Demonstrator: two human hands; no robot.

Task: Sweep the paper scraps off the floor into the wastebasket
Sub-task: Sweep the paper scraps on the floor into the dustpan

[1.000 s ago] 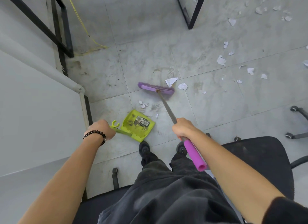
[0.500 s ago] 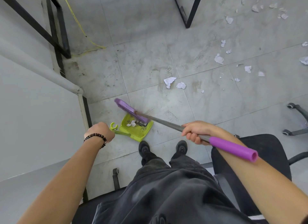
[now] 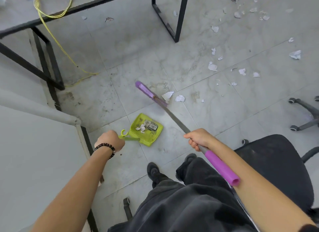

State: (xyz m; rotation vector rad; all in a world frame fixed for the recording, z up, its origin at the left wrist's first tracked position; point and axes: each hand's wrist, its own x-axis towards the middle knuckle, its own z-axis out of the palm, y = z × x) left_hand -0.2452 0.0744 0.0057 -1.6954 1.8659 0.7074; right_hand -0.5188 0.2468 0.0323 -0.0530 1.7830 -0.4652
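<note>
Right hand (image 3: pixel 198 139) is wrapped around the broom (image 3: pixel 174 121) on its grey metal shaft, just above the purple grip (image 3: pixel 221 169). The shaft runs up-left across the floor (image 3: pixel 138 59) to the purple broom head (image 3: pixel 149 93), which sits on the tile beyond the dustpan (image 3: pixel 146 130) and apart from it. The right end of the head touches a white scrap (image 3: pixel 167 96); a second scrap (image 3: pixel 180 98) lies just right of that, clear of the broom.

Left hand (image 3: pixel 110 140) is closed on the dustpan handle (image 3: pixel 127 136), beaded bracelet (image 3: pixel 105 146) at the wrist. The lime-green pan lies flat on the floor, near and left of the broom head. Inside it: a few white paper bits (image 3: pixel 141 127) and a dark printed wrapper (image 3: pixel 152 126).

More scraps (image 3: pixel 212 66) are scattered far right, thinning out toward the top right corner, with one larger crumpled piece (image 3: pixel 295 54) near the right edge. No wastebasket in view.

Black table legs (image 3: pixel 177 24) stand far centre, another black frame (image 3: pixel 44 59) far left with a yellow cable (image 3: pixel 57 41) trailing down to the floor. A black chair (image 3: pixel 276 162) is near right, behind the right forearm. A pale panel (image 3: pixel 34 154) fills the near left. Two black shoes (image 3: pixel 153 171) and dark trousers at the bottom centre.
</note>
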